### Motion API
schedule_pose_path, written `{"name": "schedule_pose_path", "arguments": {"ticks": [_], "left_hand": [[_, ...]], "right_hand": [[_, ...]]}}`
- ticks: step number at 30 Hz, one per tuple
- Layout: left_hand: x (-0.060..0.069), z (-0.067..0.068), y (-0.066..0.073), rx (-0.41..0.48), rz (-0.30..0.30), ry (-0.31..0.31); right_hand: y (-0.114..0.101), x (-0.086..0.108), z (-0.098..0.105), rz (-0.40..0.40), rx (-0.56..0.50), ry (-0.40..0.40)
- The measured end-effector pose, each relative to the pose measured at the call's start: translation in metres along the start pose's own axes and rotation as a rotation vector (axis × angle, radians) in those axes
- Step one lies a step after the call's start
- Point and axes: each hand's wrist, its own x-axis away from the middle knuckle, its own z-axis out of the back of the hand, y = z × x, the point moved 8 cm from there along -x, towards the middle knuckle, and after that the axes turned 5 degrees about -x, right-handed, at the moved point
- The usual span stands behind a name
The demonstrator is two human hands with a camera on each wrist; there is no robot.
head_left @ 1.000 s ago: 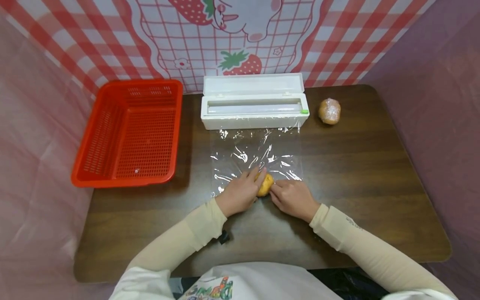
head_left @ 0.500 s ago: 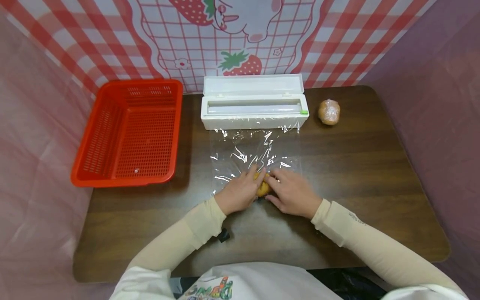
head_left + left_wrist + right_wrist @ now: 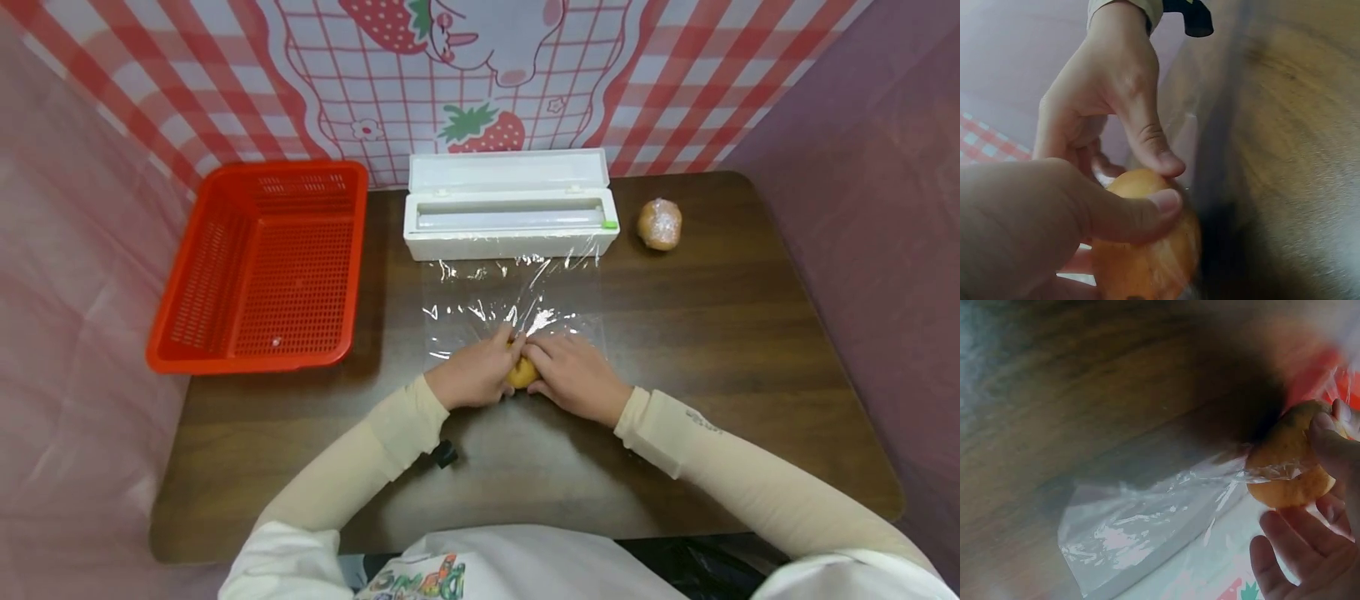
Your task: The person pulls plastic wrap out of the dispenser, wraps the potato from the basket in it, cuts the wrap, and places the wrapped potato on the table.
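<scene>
A yellow-brown potato (image 3: 522, 373) lies at the near end of a sheet of cling film (image 3: 480, 287), partly hidden by both hands. My left hand (image 3: 474, 370) grips its left side, thumb laid across the skin in the left wrist view. On the other side, my right hand (image 3: 577, 373) holds it between thumb and fingers. A strip of film crosses the potato (image 3: 1288, 456) in the right wrist view. Behind, the film runs up to a white cling film dispenser (image 3: 512, 246) with its lid raised.
A red plastic basket (image 3: 347, 308) stands at the left of the wooden table (image 3: 735, 350). At the back right sits a film-wrapped potato-like item (image 3: 660, 224). A small black object (image 3: 445, 454) shows beside the left forearm.
My right hand has gone from touching the potato's right side to reaching over it and holding it. The potato has shifted slightly left, and the film is drawn into more folds.
</scene>
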Motion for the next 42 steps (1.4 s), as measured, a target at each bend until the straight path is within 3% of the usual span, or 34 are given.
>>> {"name": "schedule_pose_path", "arguments": {"ticks": [7, 14, 20, 27, 32, 37, 42], "left_hand": [[-0.004, 0.011, -0.013, 0.084, 0.019, -0.038], [-0.009, 0.016, -0.029, 0.254, 0.077, -0.082], [-0.022, 0.018, -0.04, 0.318, 0.04, -0.135], [-0.031, 0.021, -0.063, 0.436, 0.074, -0.197], [-0.033, 0.022, -0.07, 0.471, 0.07, -0.235], [-0.033, 0.024, -0.079, 0.488, 0.1, -0.2], [-0.028, 0.035, -0.078, 0.329, 0.116, -0.07]], "right_hand": [[0.013, -0.012, 0.006, -0.047, -0.184, -0.06], [0.026, -0.024, 0.007, -0.136, -0.32, -0.137], [0.043, -0.033, 0.004, -0.195, -0.48, -0.185], [0.066, -0.046, -0.003, -0.278, -0.73, -0.235], [0.075, -0.05, -0.009, -0.336, -0.799, -0.285], [0.081, -0.052, -0.012, -0.378, -0.804, -0.288], [0.088, -0.053, -0.012, -0.399, -0.814, -0.287]]}}
